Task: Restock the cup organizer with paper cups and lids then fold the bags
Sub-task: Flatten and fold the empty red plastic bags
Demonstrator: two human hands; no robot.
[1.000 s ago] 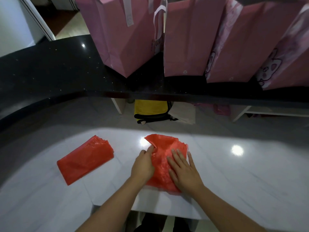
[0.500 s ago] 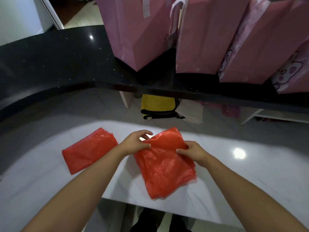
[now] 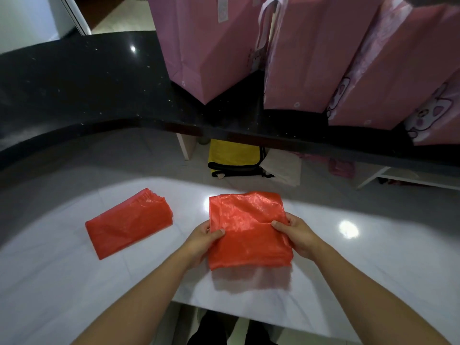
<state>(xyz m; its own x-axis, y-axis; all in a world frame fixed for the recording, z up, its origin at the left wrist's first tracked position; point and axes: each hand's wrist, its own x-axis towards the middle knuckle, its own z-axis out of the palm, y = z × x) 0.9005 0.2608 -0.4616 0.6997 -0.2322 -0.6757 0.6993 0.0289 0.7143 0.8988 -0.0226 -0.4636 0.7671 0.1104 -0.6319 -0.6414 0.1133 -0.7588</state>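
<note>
Two grips: my left hand (image 3: 202, 239) & right hand (image 3: 297, 236) each pinch a side of the thin red plastic bag (image 3: 249, 230).
Slip risk: film's slick, fold may spring open.
Air risk: trapped air = puffy fold vs the folded red bag (image 3: 128, 224) on the white table (image 3: 361, 265).

Both forearms extended fwd, left hand (image 3: 202, 241) & right hand (image 3: 300, 236) pinching, thumbs on top

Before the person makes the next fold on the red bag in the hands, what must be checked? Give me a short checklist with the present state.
1. Left hand pinches the held red bag at its left edge: ok.
2. Right hand pinches its right edge: ok.
3. Held bag lies flat on the white counter: not ok, its lower edge is lifted.
4. Folded red bag lies apart, to the left: ok.
5. Edges inside the fold are aligned: cannot tell.
</note>
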